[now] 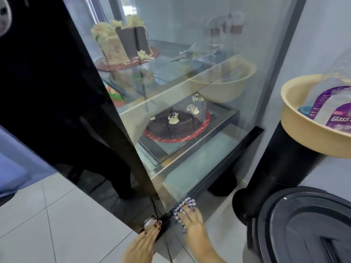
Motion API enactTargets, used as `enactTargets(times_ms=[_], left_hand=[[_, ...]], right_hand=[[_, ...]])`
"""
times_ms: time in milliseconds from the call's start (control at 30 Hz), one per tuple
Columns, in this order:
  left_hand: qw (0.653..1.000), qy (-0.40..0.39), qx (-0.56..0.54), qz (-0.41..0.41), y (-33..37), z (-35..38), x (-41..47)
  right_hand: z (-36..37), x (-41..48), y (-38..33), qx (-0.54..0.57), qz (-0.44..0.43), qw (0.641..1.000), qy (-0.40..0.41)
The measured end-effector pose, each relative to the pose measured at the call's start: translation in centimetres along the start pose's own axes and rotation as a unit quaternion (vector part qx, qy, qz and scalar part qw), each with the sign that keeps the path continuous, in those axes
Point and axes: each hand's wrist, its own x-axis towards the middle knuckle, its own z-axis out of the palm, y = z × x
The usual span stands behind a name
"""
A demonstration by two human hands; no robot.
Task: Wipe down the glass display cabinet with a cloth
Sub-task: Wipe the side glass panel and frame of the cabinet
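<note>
While the right hand [191, 223] pressed the bunched blue-and-white checked cloth [185, 205], fingers bent round it, against the bottom corner of the tall glass display cabinet [199, 111], the pane rose toward twelve o'clock and the black bottom rail [224, 168] ran toward one o'clock. The left hand [144, 242], at eight o'clock from the cloth, rested straight-fingered on the cabinet's corner, holding nothing.

place: cake shop | evidence: glass display cabinet [190, 95] holding decorated cakes [176, 122] on shelves; tiled floor [57, 224]
</note>
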Motion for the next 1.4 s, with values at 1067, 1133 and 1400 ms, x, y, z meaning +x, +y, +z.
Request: enactTargets(times_ms=[1067,1133,1400], left_hand=[[0.981,-0.023,0.187,-0.035,-5.6,-7.0,5.3],[0.982,-0.024,0.181,-0.050,-5.6,-7.2,5.5],[0.972,0.007,0.234,-0.037,-5.0,-5.7,4.9]], right_hand=[[0.5,-2.7,-3.8,-0.077,0.028,0.996,-0.033],[0.5,-1.8,-3.2,-0.038,0.095,0.994,0.024],[3.8,-3.3,-6.2,-0.103,-0.047,0.990,0.082]])
